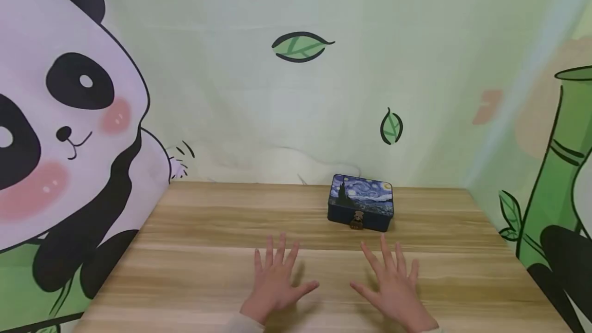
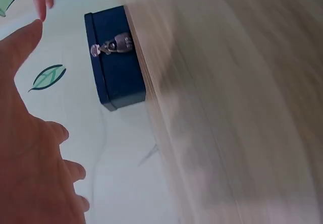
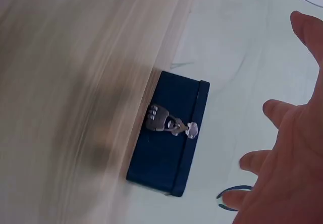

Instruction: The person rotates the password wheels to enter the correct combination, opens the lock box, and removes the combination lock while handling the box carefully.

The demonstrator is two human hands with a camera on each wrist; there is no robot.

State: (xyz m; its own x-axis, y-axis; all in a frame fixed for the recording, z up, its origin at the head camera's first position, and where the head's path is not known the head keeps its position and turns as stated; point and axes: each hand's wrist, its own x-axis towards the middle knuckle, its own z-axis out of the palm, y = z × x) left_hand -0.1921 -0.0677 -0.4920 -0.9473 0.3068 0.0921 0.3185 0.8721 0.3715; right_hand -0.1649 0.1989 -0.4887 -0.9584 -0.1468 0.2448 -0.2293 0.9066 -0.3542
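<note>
Box (image 1: 361, 202) wears padlock (image 3: 157, 119); its dial markings (image 3: 152, 112) blurred.

The box (image 1: 363, 194) sits near the far edge of the bench (image 1: 208, 220), its padlock (image 1: 356, 220) at the front. Before it I see both hands over the bench, left hand (image 1: 276, 282) left of right hand (image 1: 393, 287); the backdrop (image 1: 222, 91) stands behind.

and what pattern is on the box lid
The lid bears a swirling blue night sky, clearest in the head view.
</note>
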